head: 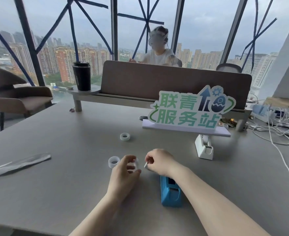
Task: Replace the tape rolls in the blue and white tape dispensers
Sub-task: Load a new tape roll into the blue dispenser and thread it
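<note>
My left hand (125,169) holds a clear tape roll (134,165) above the grey table (55,150). My right hand (159,161) pinches a small white tab (145,165), apparently the tape's loose end, just right of that roll. The blue dispenser (171,193) lies on the table under my right forearm, partly hidden. The white dispenser (204,147) stands further back on the right. A stack of clear tape rolls (114,161) sits just left of my left hand. One more clear roll (125,136) lies further back.
A green and white sign (189,111) stands behind the white dispenser. Tangled white cables (276,130) spread at the right. Crumpled clear wrapping (17,165) lies at the left. A black cup (81,75) stands on a shelf; a person sits behind the divider (174,82).
</note>
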A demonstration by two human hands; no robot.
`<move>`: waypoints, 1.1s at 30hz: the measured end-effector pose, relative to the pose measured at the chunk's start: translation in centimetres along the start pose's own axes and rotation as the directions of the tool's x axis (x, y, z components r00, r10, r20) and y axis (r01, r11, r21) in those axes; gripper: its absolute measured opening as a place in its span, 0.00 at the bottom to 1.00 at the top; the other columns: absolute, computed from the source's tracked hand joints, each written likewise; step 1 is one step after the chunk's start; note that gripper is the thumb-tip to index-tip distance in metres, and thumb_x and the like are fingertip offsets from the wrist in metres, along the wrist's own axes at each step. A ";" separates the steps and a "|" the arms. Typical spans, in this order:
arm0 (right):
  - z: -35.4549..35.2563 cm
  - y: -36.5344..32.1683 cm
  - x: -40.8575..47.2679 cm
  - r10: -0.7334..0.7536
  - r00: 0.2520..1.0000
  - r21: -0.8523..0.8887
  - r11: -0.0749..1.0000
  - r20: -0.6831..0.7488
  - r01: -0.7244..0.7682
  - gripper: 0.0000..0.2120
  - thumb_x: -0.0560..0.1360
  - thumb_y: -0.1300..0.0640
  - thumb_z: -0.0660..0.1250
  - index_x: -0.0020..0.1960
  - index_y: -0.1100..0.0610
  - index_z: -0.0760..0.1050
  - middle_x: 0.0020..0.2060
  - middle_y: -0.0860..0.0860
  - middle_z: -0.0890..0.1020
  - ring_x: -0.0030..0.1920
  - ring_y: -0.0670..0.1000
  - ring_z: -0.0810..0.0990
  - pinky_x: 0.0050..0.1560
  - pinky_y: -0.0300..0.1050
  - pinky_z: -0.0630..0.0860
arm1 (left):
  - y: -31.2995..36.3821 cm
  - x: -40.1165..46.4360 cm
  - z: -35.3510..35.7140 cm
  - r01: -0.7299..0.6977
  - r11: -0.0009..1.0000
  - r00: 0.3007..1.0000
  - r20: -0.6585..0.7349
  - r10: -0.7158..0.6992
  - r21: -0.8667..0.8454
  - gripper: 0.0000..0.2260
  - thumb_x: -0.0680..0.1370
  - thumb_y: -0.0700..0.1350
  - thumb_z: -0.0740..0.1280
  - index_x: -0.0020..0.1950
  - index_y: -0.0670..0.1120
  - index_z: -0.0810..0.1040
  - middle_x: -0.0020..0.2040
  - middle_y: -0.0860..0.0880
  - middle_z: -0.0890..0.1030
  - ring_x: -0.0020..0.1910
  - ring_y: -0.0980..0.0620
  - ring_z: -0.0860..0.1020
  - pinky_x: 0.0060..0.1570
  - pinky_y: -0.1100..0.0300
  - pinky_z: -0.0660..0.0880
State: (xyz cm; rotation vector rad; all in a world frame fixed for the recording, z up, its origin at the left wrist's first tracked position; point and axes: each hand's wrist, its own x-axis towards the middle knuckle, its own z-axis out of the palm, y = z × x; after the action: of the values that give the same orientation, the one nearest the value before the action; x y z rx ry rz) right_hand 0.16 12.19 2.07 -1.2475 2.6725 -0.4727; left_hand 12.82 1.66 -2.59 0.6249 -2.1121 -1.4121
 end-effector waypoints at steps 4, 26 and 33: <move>0.2 0.6 -0.6 0.020 1.000 0.022 1.000 -0.016 -0.020 0.10 0.69 0.54 0.67 0.50 0.52 0.80 0.46 0.48 0.81 0.47 0.52 0.78 0.47 0.42 0.73 | -0.3 0.7 0.6 0.032 0.996 0.999 0.036 -0.035 0.084 0.14 0.69 0.41 0.70 0.52 0.54 0.76 0.43 0.54 0.82 0.43 0.54 0.82 0.49 0.57 0.78; -0.2 0.2 -3.4 0.005 0.972 0.188 0.981 -0.235 0.041 0.10 0.72 0.54 0.65 0.51 0.54 0.81 0.43 0.48 0.78 0.45 0.50 0.77 0.46 0.40 0.72 | -2.2 2.3 -4.4 0.013 0.814 0.995 -0.085 0.044 0.581 0.25 0.72 0.42 0.66 0.69 0.50 0.71 0.69 0.48 0.71 0.65 0.43 0.68 0.60 0.52 0.71; 0.0 0.3 -4.5 0.036 0.965 0.258 0.966 -0.261 0.033 0.08 0.72 0.53 0.68 0.47 0.54 0.82 0.42 0.49 0.80 0.44 0.50 0.78 0.45 0.39 0.72 | -3.2 4.5 -4.8 0.002 0.761 0.994 0.080 -0.071 0.648 0.29 0.72 0.40 0.63 0.73 0.51 0.67 0.72 0.51 0.70 0.68 0.43 0.68 0.65 0.54 0.67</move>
State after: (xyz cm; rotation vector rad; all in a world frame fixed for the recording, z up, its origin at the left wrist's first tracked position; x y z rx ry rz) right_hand 2.83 15.85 1.94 -1.1762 2.7007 -1.0207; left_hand 12.76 -5.63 -3.32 0.8636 -2.6932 -0.6921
